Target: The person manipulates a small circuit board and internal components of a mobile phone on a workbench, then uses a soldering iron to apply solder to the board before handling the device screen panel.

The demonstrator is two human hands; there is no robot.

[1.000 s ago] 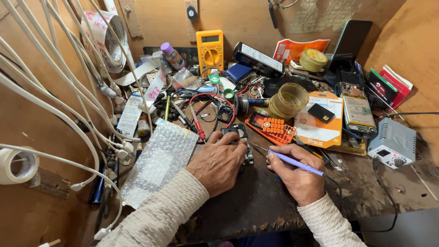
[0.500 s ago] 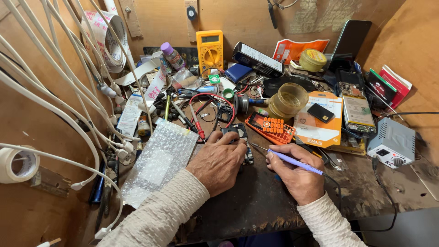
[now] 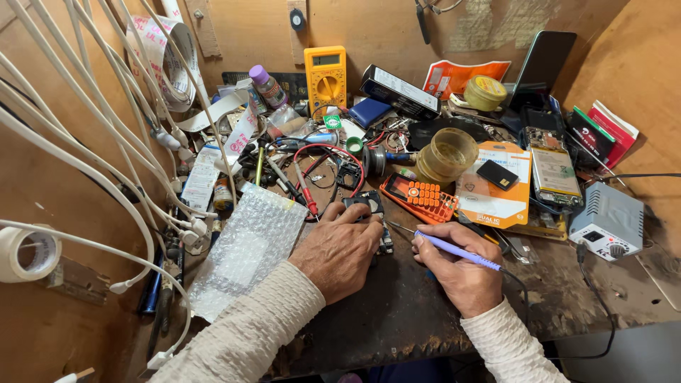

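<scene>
Fingers of left hand curled down over small dark circuit board, pressing it flat on worn wooden bench; board mostly hidden under palm, only far edge showing. Right hand closed around purple-handled soldering iron, held like a pen, thin tip angled left and meeting board's right edge just beside left thumb. Black cord trailing from iron's back end past right wrist.

Just beyond board, orange keypad lying flat, red probe lead looping to its left. Sheet of bubble wrap beside left forearm. Farther back, yellow multimeter upright against wall. Grey soldering station at right edge of bench. White cables hanging along left wall.
</scene>
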